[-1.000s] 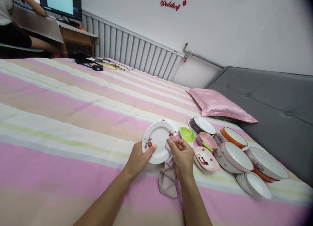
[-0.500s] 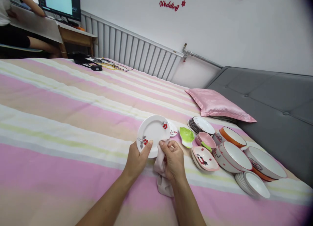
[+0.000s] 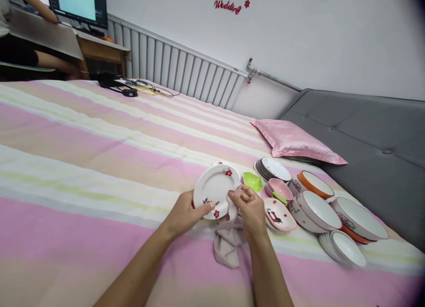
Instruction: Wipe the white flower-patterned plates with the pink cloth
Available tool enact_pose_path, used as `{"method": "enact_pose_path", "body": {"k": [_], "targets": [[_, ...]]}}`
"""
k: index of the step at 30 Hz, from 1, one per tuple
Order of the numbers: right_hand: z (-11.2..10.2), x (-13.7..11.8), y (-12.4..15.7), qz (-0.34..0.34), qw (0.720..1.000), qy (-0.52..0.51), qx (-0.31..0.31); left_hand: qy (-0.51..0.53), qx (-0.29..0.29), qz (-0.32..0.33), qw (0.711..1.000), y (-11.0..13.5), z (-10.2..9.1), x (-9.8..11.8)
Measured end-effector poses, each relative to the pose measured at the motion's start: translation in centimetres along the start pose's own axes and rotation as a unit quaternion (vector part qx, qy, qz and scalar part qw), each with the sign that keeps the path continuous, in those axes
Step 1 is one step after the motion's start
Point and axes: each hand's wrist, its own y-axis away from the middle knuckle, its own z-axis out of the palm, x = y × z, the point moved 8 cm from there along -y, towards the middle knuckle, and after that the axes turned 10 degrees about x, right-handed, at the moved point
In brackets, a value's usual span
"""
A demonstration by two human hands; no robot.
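Observation:
A small white plate (image 3: pixel 214 185) with red flowers and grey leaves is held tilted above the bed. My left hand (image 3: pixel 186 212) is closed on its lower left edge, thumb lying on the face. At the plate's right rim, my right hand (image 3: pixel 250 207) pinches a pale pinkish-grey cloth (image 3: pixel 229 243), which presses against the rim and hangs down below. Partly hidden behind the plate is another flowered piece. Just right of it lies a green leaf-shaped dish (image 3: pixel 253 181), and beyond my right hand a pink-rimmed dish with a cat picture (image 3: pixel 279 214).
Farther right stand a stack of plates (image 3: pixel 274 169), pink bowls (image 3: pixel 280 189), large bowls (image 3: pixel 320 212) and stacked white dishes (image 3: pixel 348 248). A pink pillow (image 3: pixel 297 141) leans by the grey headboard (image 3: pixel 361 125). Cables (image 3: pixel 154 89) lie at the far edge; a person (image 3: pixel 23 41) sits at a desk.
Both hands have shifted right with the plate and cloth. The plate has turned clockwise and tilts more, now overlapping the flowered piece behind it.

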Motion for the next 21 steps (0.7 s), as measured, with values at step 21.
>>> {"method": "enact_pose_path", "body": {"k": [21], "targets": [[1.3, -4.0, 1.7, -0.248, 0.948, 0.193, -0.045, -0.086, 0.007, 0.011, 0.996, 0.0, -2.1, -0.1]]}}
